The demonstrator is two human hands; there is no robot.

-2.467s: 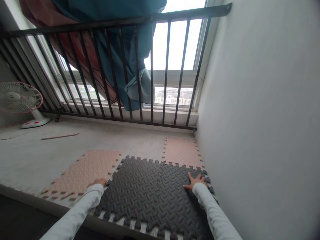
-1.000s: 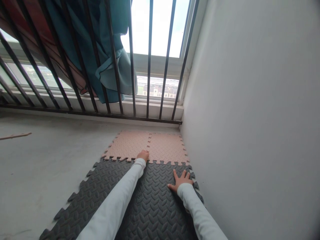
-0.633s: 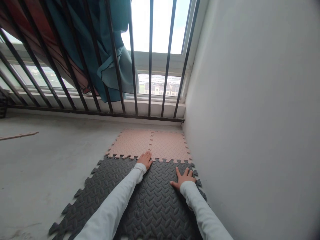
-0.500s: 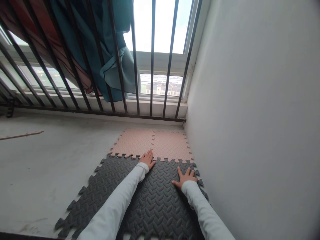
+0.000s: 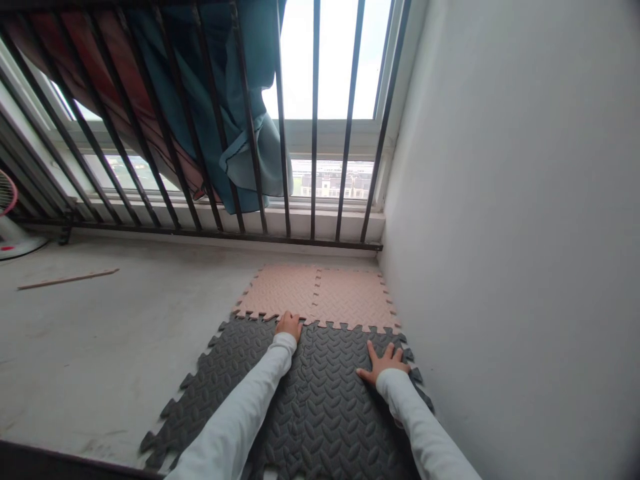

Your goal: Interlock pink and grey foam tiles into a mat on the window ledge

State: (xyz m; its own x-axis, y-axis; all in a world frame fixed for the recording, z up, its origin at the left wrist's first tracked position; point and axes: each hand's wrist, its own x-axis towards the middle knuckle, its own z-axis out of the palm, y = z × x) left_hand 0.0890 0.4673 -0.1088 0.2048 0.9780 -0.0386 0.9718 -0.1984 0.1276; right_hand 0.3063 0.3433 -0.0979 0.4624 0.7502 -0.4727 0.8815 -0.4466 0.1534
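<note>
Black interlocking foam mats [image 5: 340, 407] with a raised tread pattern lie on the floor in front of me. Beyond them are two pink foam mats [image 5: 355, 297], whose toothed edges meet the black ones along a seam. My left hand [image 5: 289, 325] rests at that seam, its fingers bent and pressing on the black mat's far edge; it holds nothing that I can see. Spread flat on the black mat, near its right edge, is my right hand [image 5: 384, 365]. Both forearms, in white sleeves, cover parts of the black mats.
A white wall [image 5: 510, 253] rises close on the right. Dark railing bars [image 5: 314, 167] stand behind the pink mats, with blue cloth [image 5: 250, 127] hanging by the window. On the grey floor [image 5: 100, 347] lies a thin stick [image 5: 70, 279]. A fan [image 5: 15, 237] stands far left.
My left hand has moved slightly left along the seam and its fingers have bent from stretched. My right hand stays spread on the black mat. The view has shifted left, bringing in the fan.
</note>
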